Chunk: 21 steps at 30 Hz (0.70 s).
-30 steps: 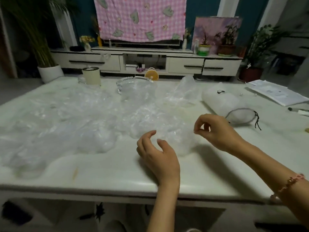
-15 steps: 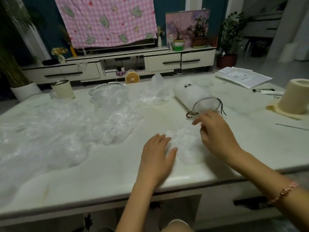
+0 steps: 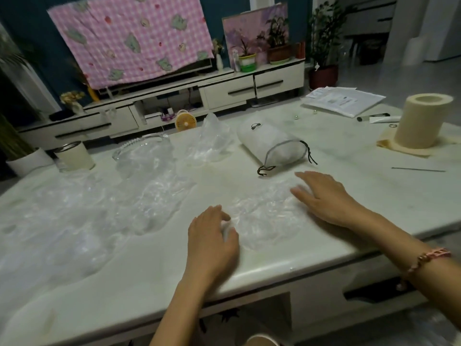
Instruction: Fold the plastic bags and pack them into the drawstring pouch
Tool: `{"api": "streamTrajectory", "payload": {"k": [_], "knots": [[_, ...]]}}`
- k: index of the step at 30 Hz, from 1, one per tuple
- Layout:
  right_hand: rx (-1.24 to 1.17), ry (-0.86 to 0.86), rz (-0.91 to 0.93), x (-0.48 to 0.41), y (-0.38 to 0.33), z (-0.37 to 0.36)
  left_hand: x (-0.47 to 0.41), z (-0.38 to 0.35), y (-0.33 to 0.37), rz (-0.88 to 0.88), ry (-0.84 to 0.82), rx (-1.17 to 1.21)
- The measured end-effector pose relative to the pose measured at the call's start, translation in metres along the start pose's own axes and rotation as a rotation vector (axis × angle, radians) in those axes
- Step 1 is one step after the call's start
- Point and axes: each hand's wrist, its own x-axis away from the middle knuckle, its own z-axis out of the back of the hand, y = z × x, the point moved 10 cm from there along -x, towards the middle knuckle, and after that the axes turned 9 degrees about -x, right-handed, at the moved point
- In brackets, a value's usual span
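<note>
Plastic bag (image 3: pixel 264 216), clear and flattened, is seen in the head view on the table (image 3: pixel 149 270) near its front edge, between the two hands. Its long axis runs from one hand across to the other. The right hand (image 3: pixel 324 201) is laid on the bag's right end, fingers straight and spread. The left hand (image 3: pixel 212 238) is set at the left end with fingers curled; whether the edge is pinched cannot be told through the blur. The drawstring pouch (image 3: pixel 272 146) is laid on its side just beyond the bag, mouth turned toward the person, nearer the right hand. A fold along the long axis is judged the step in hand.
</note>
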Motion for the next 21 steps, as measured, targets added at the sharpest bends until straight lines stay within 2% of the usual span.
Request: {"api": "streamTrajectory", "payload": {"k": [2,3,6,9,11,14,17,19,21], "knots": [[-0.157,0.144,-0.093,0.001,0.010,0.018,-0.017,0.009,-0.002,0.031,0.099,0.116],[-0.165,0.150,-0.142,0.000,0.011,0.018,-0.029,0.008,-0.001,0.032,0.099,0.124],[-0.118,0.072,-0.170,-0.001,-0.001,0.003,-0.066,-0.019,0.015,0.020,-0.042,0.060],[-0.375,0.084,-0.113,-0.003,-0.012,-0.004,-0.084,-0.044,0.030,0.017,-0.146,-0.100],[-0.594,0.114,-0.090,-0.003,-0.013,-0.001,-0.087,-0.041,0.033,0.019,-0.058,-0.031],[-0.689,0.245,-0.110,0.003,-0.004,0.011,-0.073,-0.022,0.022,0.090,0.147,0.191],[-0.560,0.340,-0.151,0.016,0.006,0.018,-0.064,-0.016,0.010,0.158,0.177,0.112],[-0.307,0.274,-0.158,0.022,0.002,0.017,-0.067,-0.021,0.007,0.127,0.076,0.014],[-0.101,0.135,-0.152,0.025,-0.004,0.012,-0.072,-0.025,0.008,0.094,-0.041,-0.065]]}}
